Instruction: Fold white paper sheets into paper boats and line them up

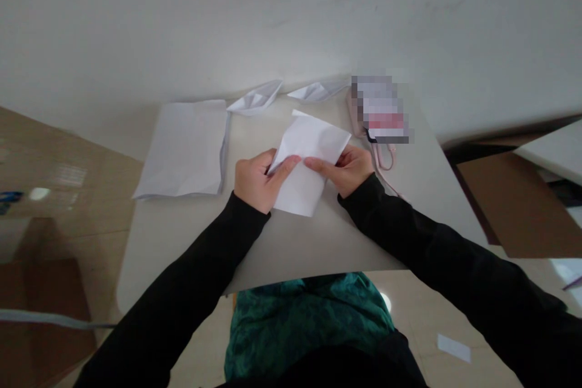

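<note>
Between my two hands is a folded sheet of white paper (313,136), held tilted just over the white table (313,248). My left hand (259,182) grips its left edge, thumb on top and fingers behind. On the right edge, my right hand (350,168) pinches it the same way. Both thumb tips press near the paper's middle, almost meeting. Behind the sheet, a folded paper boat (258,98) lies by the wall, with another paper boat (316,91) to its right. A stack of white paper (184,148) rests left of my left hand.
At the table's back right is a pixelated boxy item (379,109) with a pink cable (386,163) trailing from it. The wall (291,18) borders the far edge. Cardboard (522,203) stands at the right, and a brown box (45,309) sits lower left. A paper slip (453,347) lies on the floor.
</note>
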Demonstrator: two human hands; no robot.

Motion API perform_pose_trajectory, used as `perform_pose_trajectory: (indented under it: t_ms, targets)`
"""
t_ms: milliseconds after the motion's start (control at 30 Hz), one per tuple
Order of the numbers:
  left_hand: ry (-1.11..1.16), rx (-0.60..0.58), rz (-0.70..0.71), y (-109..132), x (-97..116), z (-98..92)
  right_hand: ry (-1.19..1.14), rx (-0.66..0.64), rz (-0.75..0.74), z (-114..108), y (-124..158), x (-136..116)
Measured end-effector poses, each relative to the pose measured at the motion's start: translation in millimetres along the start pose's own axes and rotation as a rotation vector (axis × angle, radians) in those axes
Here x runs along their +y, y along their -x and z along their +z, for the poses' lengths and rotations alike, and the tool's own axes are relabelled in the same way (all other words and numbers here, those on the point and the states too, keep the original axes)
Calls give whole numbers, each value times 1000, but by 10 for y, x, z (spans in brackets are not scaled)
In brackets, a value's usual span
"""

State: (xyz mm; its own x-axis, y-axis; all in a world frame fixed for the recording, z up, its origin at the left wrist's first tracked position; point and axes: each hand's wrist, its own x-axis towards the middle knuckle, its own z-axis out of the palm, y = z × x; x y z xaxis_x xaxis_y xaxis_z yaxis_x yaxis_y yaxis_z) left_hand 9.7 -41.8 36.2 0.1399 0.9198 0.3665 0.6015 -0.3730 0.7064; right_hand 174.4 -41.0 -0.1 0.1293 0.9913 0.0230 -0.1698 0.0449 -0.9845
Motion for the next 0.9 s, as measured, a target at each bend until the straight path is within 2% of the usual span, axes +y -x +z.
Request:
perform_pose_trajectory:
  t_ms: [167,367,533,733,900]
  targets:
    - [17,2,-31,-21,-25,33,-8,40,25,-42,-23,-157]
    - [42,32,-24,-30,-4,42,68,81,-83,-56,-30,-216]
    - [55,69,-8,-19,26,39,73,92,-109,-118,-77,-242]
    - [72,76,6,-13,68,55,93,192,-204,-147,-110,-235]
    - [88,129,32,3,69,66,142,249,-299,-117,-80,-277]
